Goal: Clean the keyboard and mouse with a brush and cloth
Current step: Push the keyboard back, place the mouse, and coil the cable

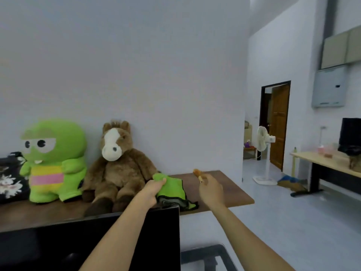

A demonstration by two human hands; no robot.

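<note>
My left hand [151, 190] is closed on a green cloth [172, 189] with dark edging, which hangs down to the brown table [224, 190] behind a black monitor. Held up over the table's right part, my right hand [211, 189] pinches a small brush [198, 174] with a wooden handle and tan bristles that point up and left. No keyboard or mouse is in view.
A black monitor [97, 243] fills the lower left foreground. On the table stand a brown plush horse [117, 167], a green plush toy [53, 163] and a dark floral bag [9, 177]. To the right are a standing fan [262, 153], a second desk [322, 165] and an open wooden door [279, 124].
</note>
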